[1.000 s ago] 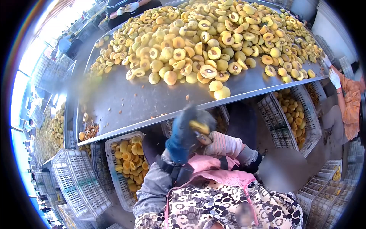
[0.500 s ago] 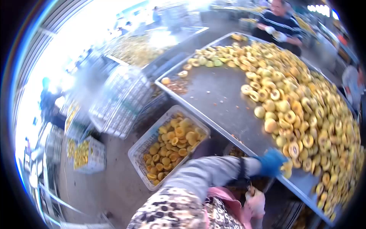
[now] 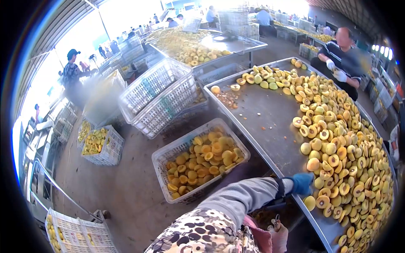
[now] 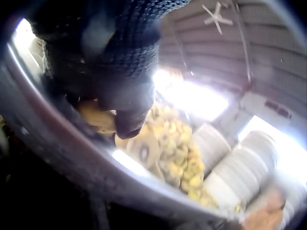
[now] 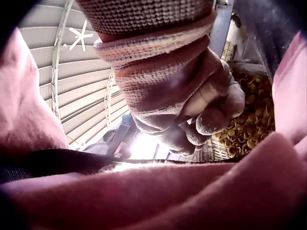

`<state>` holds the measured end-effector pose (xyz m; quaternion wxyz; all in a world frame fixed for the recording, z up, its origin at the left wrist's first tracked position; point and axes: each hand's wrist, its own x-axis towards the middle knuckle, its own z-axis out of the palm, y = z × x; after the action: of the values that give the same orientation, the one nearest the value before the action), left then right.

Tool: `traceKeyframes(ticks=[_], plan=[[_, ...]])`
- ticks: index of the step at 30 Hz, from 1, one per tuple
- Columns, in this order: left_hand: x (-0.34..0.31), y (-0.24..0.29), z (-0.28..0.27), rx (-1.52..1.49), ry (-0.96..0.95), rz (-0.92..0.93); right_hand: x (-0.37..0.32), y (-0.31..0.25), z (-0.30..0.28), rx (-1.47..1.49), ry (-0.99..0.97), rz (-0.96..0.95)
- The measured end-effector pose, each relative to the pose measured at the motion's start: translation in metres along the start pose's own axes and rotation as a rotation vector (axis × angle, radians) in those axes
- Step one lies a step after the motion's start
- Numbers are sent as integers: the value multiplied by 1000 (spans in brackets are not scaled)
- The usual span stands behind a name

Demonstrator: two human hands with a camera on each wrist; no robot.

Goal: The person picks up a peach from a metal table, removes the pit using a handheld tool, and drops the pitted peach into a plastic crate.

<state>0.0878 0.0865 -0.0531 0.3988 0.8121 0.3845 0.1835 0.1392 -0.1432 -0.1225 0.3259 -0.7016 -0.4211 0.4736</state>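
Fruit halves (image 3: pixel 344 173) lay heaped on the tabletop (image 3: pixel 270 126). The left hand (image 3: pixel 302 184) had come over the tabletop's near edge, probably for picking; only the left wrist view showed its fingers curled round one half (image 4: pixel 96 117). The right hand (image 3: pixel 279 238), outside the tabletop's edge, gripped a tool (image 5: pixel 200 100).

Handle (image 5: pixel 200 99) partly hidden in right grip (image 5: pixel 165 98)

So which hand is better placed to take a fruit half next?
Likely the left hand: it is over the table, beside the fruit pile, while the right hand, low by the pink cloth, holds a tool.
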Motion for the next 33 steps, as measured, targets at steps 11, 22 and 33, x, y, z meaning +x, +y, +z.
traceKeyframes(ticks=[11, 22, 33], plan=[[-195, -32, -240, -1127, 189, 14, -65, -34, -11, -99, -64, -152], [-333, -135, -298, -792, 854, -133, -90, -109, 0, -480, -146, -91], [-358, -145, -278, -906, 955, 13, -98, -65, 11, -357, -65, -136]])
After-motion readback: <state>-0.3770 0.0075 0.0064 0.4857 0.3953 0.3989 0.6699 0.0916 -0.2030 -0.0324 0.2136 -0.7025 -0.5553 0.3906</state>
